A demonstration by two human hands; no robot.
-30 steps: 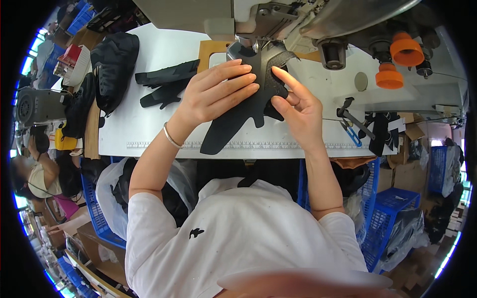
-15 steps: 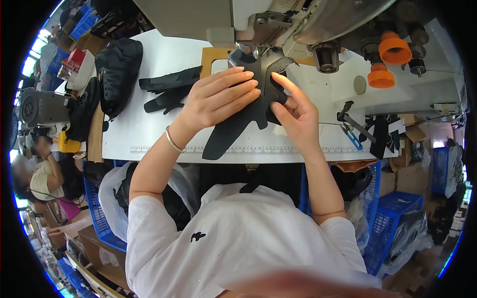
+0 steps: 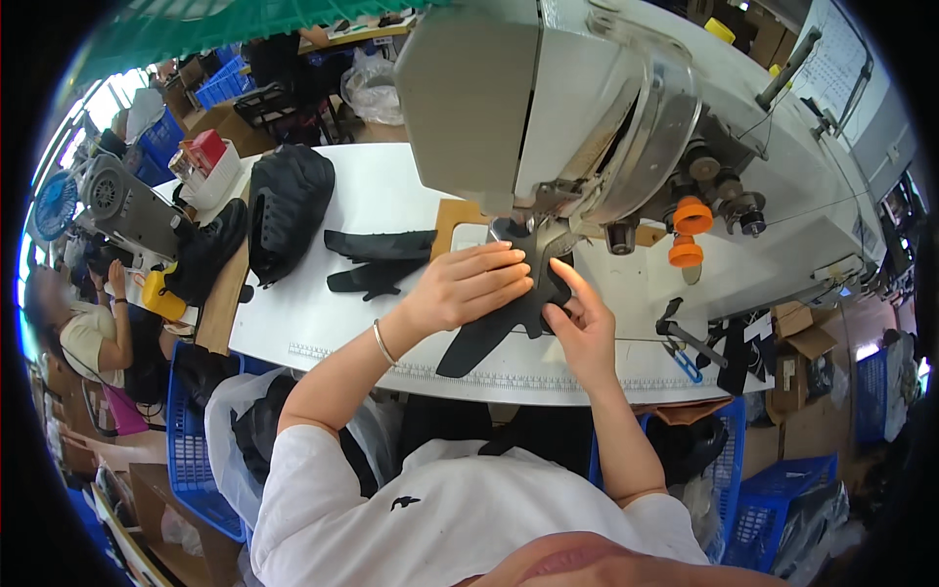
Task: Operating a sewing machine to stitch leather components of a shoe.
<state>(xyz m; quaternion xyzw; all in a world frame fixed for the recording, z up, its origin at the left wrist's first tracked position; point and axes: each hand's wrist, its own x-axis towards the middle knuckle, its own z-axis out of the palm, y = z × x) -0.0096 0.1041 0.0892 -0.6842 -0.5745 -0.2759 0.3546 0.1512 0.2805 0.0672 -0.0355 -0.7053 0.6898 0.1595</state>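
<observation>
A black cut shoe-upper piece (image 3: 482,342) lies on the white table under the head of a sewing machine (image 3: 469,108), its far end beneath the needle area. My left hand (image 3: 468,291) rests flat over its left side, fingers stretched together toward the needle. At its right edge, my right hand (image 3: 584,328) has thumb and curled fingers around the material, with the forefinger reaching forward along it. The needle tip and the stitching spot are too small to make out. More black upper pieces (image 3: 377,264) lie left of my left hand.
Two black shoes (image 3: 289,210) (image 3: 207,254) stand at the left. A ruler strip (image 3: 421,371) runs along the front edge. Blue-handled snips (image 3: 685,362) lie at the right, near orange tension knobs (image 3: 693,215). Blue baskets (image 3: 201,450) flank my lap; another person (image 3: 93,333) sits far left.
My view has tilted up, so the table sits lower and more of the machine and room shows. Both hands keep nearly the same hold on the black piece.
</observation>
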